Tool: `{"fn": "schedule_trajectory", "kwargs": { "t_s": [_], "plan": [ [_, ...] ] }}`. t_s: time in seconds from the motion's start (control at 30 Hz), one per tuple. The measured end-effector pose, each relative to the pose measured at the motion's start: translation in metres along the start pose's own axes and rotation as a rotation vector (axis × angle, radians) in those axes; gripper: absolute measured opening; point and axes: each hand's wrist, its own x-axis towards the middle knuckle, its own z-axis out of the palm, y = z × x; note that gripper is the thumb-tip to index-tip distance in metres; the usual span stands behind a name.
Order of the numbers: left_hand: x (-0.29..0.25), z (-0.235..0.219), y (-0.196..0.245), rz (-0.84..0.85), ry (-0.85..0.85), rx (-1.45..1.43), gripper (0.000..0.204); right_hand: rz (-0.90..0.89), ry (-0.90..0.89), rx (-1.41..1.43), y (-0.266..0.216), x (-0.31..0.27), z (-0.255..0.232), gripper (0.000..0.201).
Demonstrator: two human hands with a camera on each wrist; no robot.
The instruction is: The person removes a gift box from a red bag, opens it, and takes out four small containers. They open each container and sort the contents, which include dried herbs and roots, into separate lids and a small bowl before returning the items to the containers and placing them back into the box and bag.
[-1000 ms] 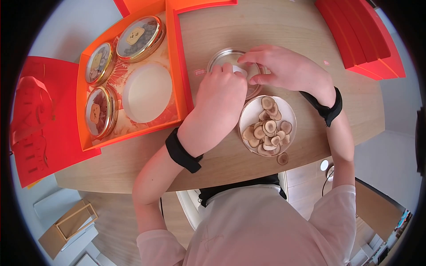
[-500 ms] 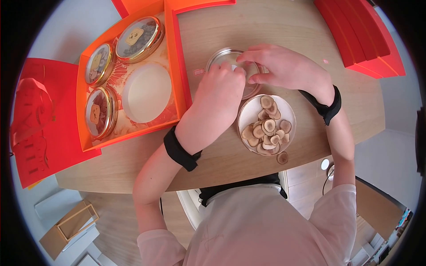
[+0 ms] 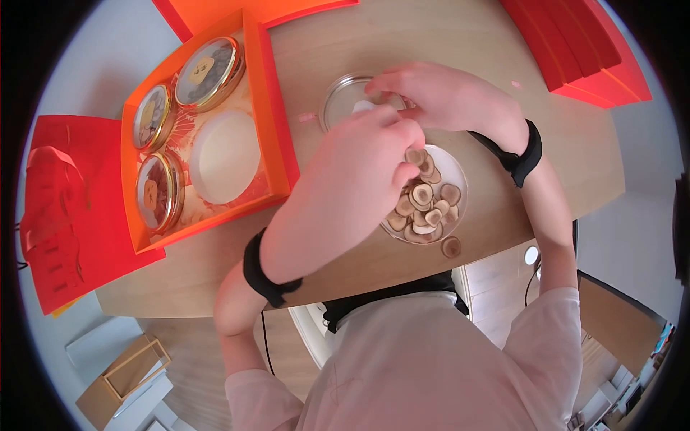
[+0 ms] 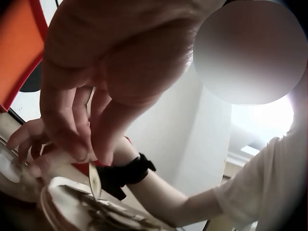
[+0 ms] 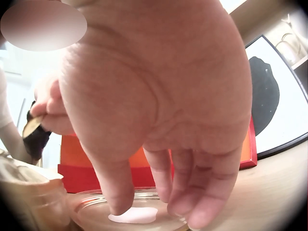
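Note:
A thin dried root slice (image 4: pixel 95 180) is pinched between the thumb and fingertips of my left hand (image 3: pixel 356 161), on edge over the round dish (image 3: pixel 453 176). Several pale slices with brown rims (image 3: pixel 422 194) are piled on that dish. Just beyond it stands a round clear jar (image 3: pixel 338 108), uncovered, with a small white piece (image 5: pixel 134 215) inside. My right hand (image 3: pixel 449 93) hangs over the jar's right side, thumb and fingers apart and pointing down at its mouth. In the head view my left hand hides the jar's near side and part of the dish.
At left an orange box (image 3: pixel 280 169) holds several gold-lidded jars (image 3: pixel 208 72) and one round white recess (image 3: pixel 226 158). A loose slice (image 3: pixel 451 247) lies near the table's front edge. A red box (image 3: pixel 596 57) stands at the far right; a red bag (image 3: pixel 61 201) lies beyond the box.
My left hand has moved from the jar toward me and right to the dish, and now pinches a slice. The right hand stays over the jar. The whole head view has shifted slightly.

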Motion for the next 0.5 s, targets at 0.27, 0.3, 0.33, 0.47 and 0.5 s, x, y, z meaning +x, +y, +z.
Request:
{"fn": "schedule_trajectory", "kwargs": {
  "t_s": [0.27, 0.3, 0.33, 0.47, 0.5],
  "plan": [
    [-0.051, 0.071, 0.06, 0.583, -0.307, 0.291, 0.019, 0.083, -0.084, 0.023, -0.013, -0.002, -0.011, 0.044],
    [-0.058, 0.083, 0.06, 0.571, -0.352, 0.333, 0.02, 0.078, -0.082, 0.023, -0.014, -0.001, -0.01, 0.044],
    [-0.061, 0.09, 0.061, 0.559, -0.397, 0.377, 0.022, 0.08, -0.085, 0.029, -0.013, -0.001, -0.01, 0.044],
    [-0.068, 0.1, 0.06, 0.557, -0.369, 0.518, 0.032, 0.078, -0.081, 0.039, -0.008, 0.0, -0.006, 0.044],
    [-0.069, 0.099, 0.061, 0.557, -0.385, 0.526, 0.033, 0.077, -0.073, 0.039, -0.008, 0.0, -0.005, 0.044]
  ]
}}
